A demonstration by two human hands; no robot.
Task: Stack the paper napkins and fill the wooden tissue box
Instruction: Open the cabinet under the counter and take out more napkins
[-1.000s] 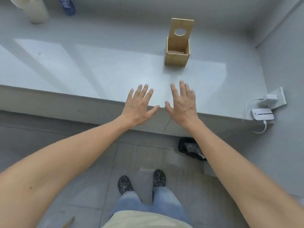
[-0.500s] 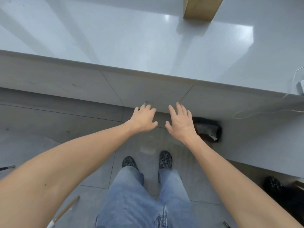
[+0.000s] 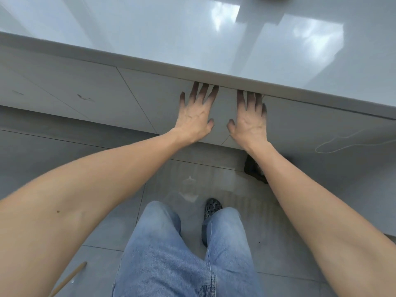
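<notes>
Both hands risen to counter [image 3: 150,63] underside, spread, empty

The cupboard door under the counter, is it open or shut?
Shut. The flat grey cupboard door lies flush with its neighbours, only thin seams showing. Both hands, left hand and right hand, reach its top edge, fingertips hidden under the white countertop.

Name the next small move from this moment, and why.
Probably pull the cabinet panel open: both the left hand and right hand lie flat on it, fingertips under the countertop edge, holding nothing, and no napkins are in view.
</notes>
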